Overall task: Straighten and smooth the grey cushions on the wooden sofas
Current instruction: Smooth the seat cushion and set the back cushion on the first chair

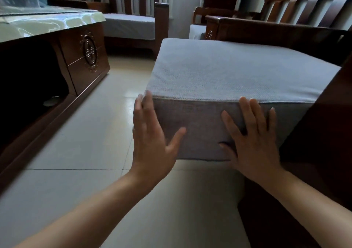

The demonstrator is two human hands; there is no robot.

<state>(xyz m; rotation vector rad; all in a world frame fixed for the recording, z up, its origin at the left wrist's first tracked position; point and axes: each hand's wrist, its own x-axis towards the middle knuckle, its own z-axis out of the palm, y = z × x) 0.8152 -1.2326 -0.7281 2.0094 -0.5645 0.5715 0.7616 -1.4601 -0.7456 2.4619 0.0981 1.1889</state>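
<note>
A dark wooden coffee table (83, 57) under a glossy tabletop (47, 24) stands at the left on the tiled floor (85, 142). The left hand (152, 133), fingers straight and spread, lies flat against the near left corner of the grey cushion (228, 72). The right hand (251, 139) presses flat, fingers splayed, on the cushion's front face, which juts off the wooden sofa (304, 24) at the right.

Under your palms, the thick square grey cushion (219, 76) is coarse-woven matt cloth. The dark brown slatted sofa frame (285, 26) is polished wood; the pale floor tiles (85, 142) look smooth and glossy.
</note>
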